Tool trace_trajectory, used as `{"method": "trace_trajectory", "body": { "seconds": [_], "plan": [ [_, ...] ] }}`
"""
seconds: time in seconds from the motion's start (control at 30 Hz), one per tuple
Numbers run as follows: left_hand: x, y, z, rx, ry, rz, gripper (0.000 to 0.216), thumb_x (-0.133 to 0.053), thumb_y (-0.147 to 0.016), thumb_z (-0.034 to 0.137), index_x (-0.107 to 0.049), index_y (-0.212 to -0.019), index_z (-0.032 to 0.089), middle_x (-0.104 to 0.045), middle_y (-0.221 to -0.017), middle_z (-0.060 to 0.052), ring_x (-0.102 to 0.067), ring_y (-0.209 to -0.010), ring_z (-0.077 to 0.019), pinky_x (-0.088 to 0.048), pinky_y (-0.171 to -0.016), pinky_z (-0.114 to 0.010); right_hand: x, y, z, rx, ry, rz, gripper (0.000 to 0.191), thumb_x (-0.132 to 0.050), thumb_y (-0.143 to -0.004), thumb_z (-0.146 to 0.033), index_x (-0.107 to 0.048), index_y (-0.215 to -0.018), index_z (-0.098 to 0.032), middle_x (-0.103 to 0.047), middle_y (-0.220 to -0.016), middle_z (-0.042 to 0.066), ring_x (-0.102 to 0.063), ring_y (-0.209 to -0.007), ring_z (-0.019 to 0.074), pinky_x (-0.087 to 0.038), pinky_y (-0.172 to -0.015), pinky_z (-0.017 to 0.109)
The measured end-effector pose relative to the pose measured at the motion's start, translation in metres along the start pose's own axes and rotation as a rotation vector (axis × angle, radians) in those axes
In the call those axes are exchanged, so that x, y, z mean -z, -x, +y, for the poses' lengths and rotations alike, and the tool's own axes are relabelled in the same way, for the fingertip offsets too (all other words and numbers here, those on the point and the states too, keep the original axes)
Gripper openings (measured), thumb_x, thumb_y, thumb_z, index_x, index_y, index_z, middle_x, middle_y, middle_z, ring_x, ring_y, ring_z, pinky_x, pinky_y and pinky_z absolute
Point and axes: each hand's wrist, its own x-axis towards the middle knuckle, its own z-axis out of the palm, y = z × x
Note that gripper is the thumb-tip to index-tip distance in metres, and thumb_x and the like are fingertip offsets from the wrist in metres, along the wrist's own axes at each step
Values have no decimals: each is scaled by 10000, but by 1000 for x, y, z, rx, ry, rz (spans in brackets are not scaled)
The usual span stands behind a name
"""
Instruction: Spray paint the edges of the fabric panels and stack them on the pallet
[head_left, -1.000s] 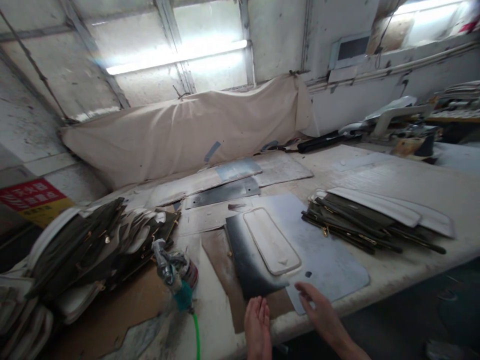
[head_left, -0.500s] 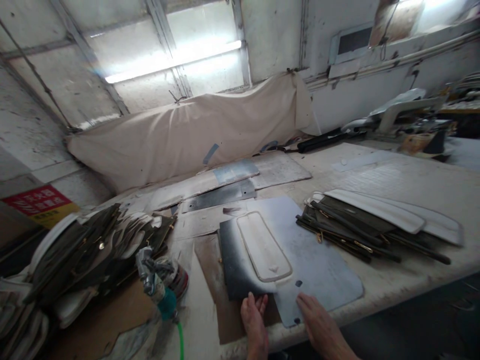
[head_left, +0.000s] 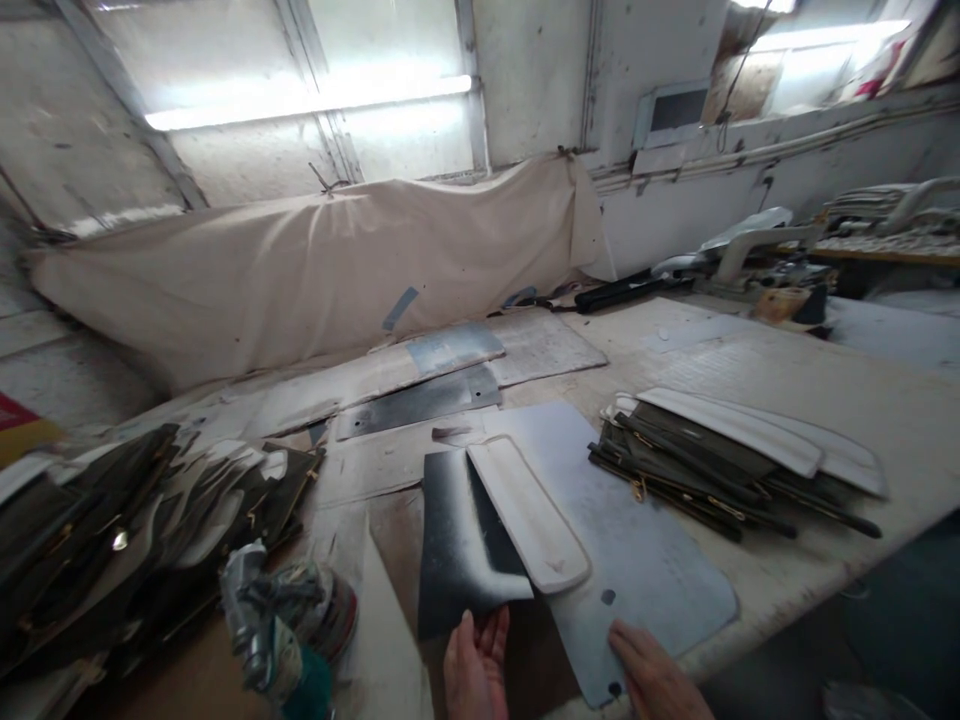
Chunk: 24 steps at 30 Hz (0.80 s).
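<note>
At the bottom middle my left hand (head_left: 474,668) has its fingers under the near edge of a dark sheet (head_left: 454,545) and tilts it up. A cream oblong panel (head_left: 527,512) lies on that sheet and leans over onto a pale grey template sheet (head_left: 637,560). My right hand (head_left: 654,678) rests flat on the near corner of the grey sheet, close to two small holes in it.
A stack of dark and white panels (head_left: 739,455) lies to the right. Another heap of panels (head_left: 127,530) fills the left. A spray gun (head_left: 274,640) with a teal fitting sits at the near left. Flat metal sheets (head_left: 420,398) and a beige cloth (head_left: 315,270) are behind.
My left hand moved forward and lifted the dark sheet's near edge, so the cream panel tipped rightward. My right hand came down onto the grey sheet. The view swung left.
</note>
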Motion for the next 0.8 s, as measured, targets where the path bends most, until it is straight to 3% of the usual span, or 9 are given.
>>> {"method": "trace_trajectory", "body": {
  "seconds": [0.17,0.27,0.33,0.43,0.5,0.57,0.67,0.73,0.8],
  "plan": [
    [-4,-10,20,53,16,1,114,-467,-765,33,-539,-698,91,-664,-682,-96,-663,-653,-167,-569,-723,-331,-26,-20,-41,-112,-401,58,349,-543,-697,-218,-673,-1019,-189,-672,-1056,141,-611,-1000,285,-481,-889,398],
    [-15,-8,33,38,88,-31,115,-451,-771,29,-559,-784,70,-675,-728,-115,-664,-703,-155,-564,-717,-282,-55,-42,-85,-329,-849,83,376,-616,-659,-293,-628,-1021,-189,-672,-1038,119,-620,-977,272,-491,-867,384],
    [-24,-7,46,36,138,-46,149,-441,-777,32,-564,-856,61,-680,-762,-118,-663,-744,-150,-560,-724,-260,-71,-57,-114,-504,-1158,133,487,-663,-639,-340,-547,-1086,-184,-605,-1153,129,-597,-1023,262,-490,-867,372],
    [-36,-7,69,50,197,-43,228,-405,-794,43,-557,-963,51,-688,-812,-124,-659,-801,-149,-555,-737,-250,-79,-77,-144,-696,-1526,239,599,-734,-592,-346,-460,-1111,-225,-528,-1234,89,-597,-1025,233,-494,-863,352],
    [-44,-8,85,59,251,-45,281,-360,-812,48,-545,-1023,44,-694,-811,-120,-658,-815,-142,-551,-732,-231,-75,-88,-155,-745,-1684,311,539,-771,-556,-318,-497,-1013,-234,-600,-1091,27,-624,-964,207,-495,-857,332],
    [-49,-10,98,62,304,-52,324,-319,-824,47,-531,-1069,40,-700,-789,-110,-660,-799,-128,-546,-708,-202,-70,-98,-159,-789,-1774,320,406,-788,-544,-312,-545,-854,-210,-652,-864,-11,-651,-860,182,-515,-790,295],
    [-53,-13,110,47,345,-47,358,-292,-821,36,-528,-1090,45,-707,-773,-101,-662,-778,-117,-542,-681,-182,-63,-113,-158,-898,-1768,319,294,-783,-559,-330,-563,-700,-193,-630,-627,-36,-637,-611,140,-517,-566,239],
    [-50,-17,112,56,347,-34,356,-288,-816,39,-559,-1046,63,-710,-778,-97,-663,-778,-118,-544,-673,-185,-57,-122,-156,-920,-1728,375,274,-776,-569,-318,-586,-729,-202,-634,-612,-49,-599,-525,120,-495,-491,226],
    [-40,-24,110,81,341,-22,340,-297,-810,52,-596,-968,89,-712,-793,-95,-663,-782,-122,-544,-668,-190,-48,-128,-154,-873,-1674,452,274,-749,-602,-323,-603,-812,-226,-675,-712,-39,-626,-598,142,-519,-528,246]
  ]
}}
